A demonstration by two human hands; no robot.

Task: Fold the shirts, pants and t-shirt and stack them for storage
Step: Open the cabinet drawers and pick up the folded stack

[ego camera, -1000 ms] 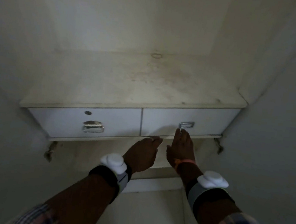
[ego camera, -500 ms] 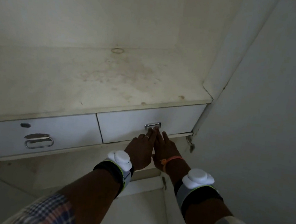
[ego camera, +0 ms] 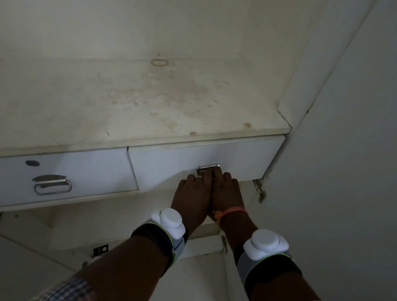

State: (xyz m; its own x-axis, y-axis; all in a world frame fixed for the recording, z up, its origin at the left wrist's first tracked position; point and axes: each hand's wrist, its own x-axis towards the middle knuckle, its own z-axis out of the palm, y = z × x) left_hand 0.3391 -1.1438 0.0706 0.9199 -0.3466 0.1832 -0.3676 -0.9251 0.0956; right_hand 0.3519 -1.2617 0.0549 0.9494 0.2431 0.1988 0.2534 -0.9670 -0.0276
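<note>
Stained wardrobe shelf (ego camera: 148, 102); right drawer (ego camera: 191, 164) now slightly out, left hand (ego camera: 192, 193) and right hand (ego camera: 225, 193) together gripping its handle (ego camera: 209, 168).

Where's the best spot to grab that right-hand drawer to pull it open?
Take the metal handle in the middle of the right drawer front, coming from below and in front. It is the one raised part on a flat panel, and both hands already meet there.

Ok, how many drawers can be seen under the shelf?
2. The left drawer has a loop handle; the right drawer has both hands at its handle. More may sit off-frame left.
</note>
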